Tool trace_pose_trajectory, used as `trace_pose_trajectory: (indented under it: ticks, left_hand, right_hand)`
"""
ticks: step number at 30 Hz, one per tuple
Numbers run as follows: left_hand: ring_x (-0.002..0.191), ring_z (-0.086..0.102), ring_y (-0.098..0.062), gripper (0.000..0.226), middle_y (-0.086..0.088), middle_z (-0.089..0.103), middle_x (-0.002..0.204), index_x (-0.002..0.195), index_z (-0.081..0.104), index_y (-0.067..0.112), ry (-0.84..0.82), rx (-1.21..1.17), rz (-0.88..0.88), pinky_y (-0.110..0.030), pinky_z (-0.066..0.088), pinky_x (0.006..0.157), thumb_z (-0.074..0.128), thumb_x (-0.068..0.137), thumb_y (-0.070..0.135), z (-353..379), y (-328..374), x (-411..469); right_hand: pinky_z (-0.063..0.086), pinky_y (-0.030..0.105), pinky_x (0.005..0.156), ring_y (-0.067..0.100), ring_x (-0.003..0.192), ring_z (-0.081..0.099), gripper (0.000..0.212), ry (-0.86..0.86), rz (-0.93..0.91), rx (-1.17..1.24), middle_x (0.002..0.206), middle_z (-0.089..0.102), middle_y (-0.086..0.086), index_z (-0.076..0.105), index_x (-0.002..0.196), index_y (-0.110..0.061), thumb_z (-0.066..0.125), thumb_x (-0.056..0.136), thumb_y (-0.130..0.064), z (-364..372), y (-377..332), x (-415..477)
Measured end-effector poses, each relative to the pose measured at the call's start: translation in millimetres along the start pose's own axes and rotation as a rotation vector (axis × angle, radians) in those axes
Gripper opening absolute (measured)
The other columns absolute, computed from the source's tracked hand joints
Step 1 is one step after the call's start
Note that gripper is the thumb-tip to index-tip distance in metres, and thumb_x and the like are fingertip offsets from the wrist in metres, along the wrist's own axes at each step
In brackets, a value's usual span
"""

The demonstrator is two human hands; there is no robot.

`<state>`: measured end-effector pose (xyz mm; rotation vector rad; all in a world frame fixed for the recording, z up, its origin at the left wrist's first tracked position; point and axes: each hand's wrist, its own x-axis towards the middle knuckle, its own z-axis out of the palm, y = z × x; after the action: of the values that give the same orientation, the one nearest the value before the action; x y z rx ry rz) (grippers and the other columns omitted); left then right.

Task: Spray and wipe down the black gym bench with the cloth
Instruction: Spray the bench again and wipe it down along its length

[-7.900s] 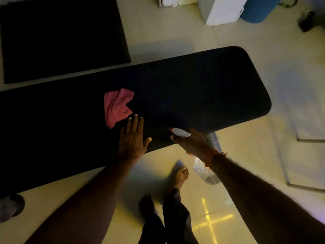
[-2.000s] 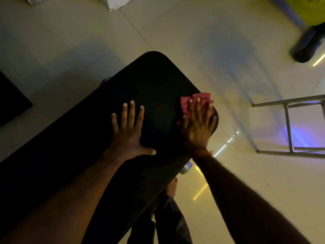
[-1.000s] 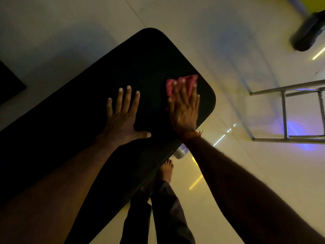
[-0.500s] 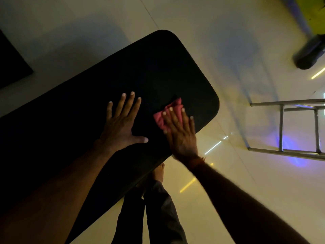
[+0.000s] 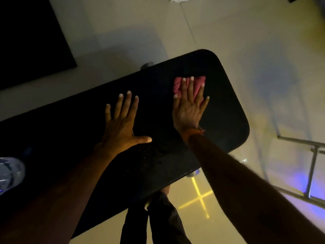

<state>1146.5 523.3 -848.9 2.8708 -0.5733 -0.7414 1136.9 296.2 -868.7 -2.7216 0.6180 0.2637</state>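
Note:
The black gym bench (image 5: 226, 110) runs from lower left to its rounded end at upper right. A pink cloth (image 5: 177, 85) lies near that end, with my right hand (image 5: 189, 104) pressed flat on it, fingers spread over the fabric. My left hand (image 5: 123, 122) rests flat on the bench pad to the left, fingers apart, holding nothing. Small droplets speckle the pad between my forearms. A clear plastic bottle (image 5: 9, 171) shows at the left edge; whether it is the sprayer I cannot tell.
A black floor mat (image 5: 29, 37) lies at upper left on the pale tiled floor. A metal frame (image 5: 311, 171) stands at the right. My legs in dark trousers (image 5: 154, 219) are below the bench's near edge.
My right hand has slid the pink cloth away from me, from near the bench's front edge toward the middle of the pad's end. The left hand stays planted. The view has shifted.

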Motion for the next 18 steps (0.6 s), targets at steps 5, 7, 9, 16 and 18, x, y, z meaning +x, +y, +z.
trace_pose_trajectory:
  ticks: [5,7,9,16,18]
  left_hand:
    - [0.153,-0.026,-0.024,0.152,-0.006,-0.028,0.166,0.159,-0.018,0.023,0.015,-0.062,-0.092,-0.058,-0.004,0.122,0.059,0.049,0.095,-0.5,-6.3,-6.3]
    - [0.153,-0.025,-0.023,0.154,-0.005,-0.027,0.167,0.158,-0.021,0.024,0.0,-0.045,-0.083,-0.058,-0.002,0.122,0.061,0.049,0.094,-1.9,-12.3,-7.3]
    - [0.154,-0.025,-0.024,0.156,-0.004,-0.028,0.166,0.158,-0.022,0.024,-0.021,-0.036,-0.068,-0.058,0.0,0.122,0.065,0.048,0.092,-3.3,-15.3,-6.8]
    - [0.155,-0.021,-0.022,0.157,0.001,-0.024,0.168,0.159,-0.017,0.022,-0.001,-0.047,-0.144,-0.062,0.003,0.121,0.06,0.043,0.094,-5.0,-16.1,-13.3]
    - [0.155,-0.021,-0.02,0.156,0.002,-0.024,0.168,0.159,-0.017,0.022,-0.01,-0.048,-0.142,-0.062,0.003,0.12,0.059,0.044,0.094,-4.4,-21.3,-15.1]
  right_hand:
    - [0.006,0.067,0.124,0.029,0.16,-0.003,0.059,-0.089,-0.661,-0.188,0.174,0.003,-0.002,0.012,0.165,-0.032,0.027,0.109,-0.042,3.1,-17.5,6.8]
    - [0.002,0.067,0.124,0.029,0.16,-0.006,0.057,0.011,-0.324,-0.124,0.174,0.0,-0.004,0.009,0.165,-0.034,0.023,0.11,-0.042,-5.0,-19.0,43.5]
    - [0.0,0.067,0.124,0.03,0.16,-0.008,0.058,0.018,-0.055,-0.004,0.174,-0.001,-0.005,0.006,0.165,-0.032,0.021,0.11,-0.044,-4.2,-37.6,58.8]
    - [0.003,0.066,0.125,0.028,0.161,-0.003,0.056,-0.023,-0.49,-0.139,0.173,0.006,-0.008,0.011,0.164,-0.036,0.022,0.11,-0.046,1.5,-39.1,61.9]
    - [-0.002,0.066,0.125,0.029,0.16,-0.006,0.057,0.004,-0.216,-0.042,0.173,0.003,-0.01,0.011,0.164,-0.034,0.021,0.11,-0.046,4.3,-56.3,63.4]
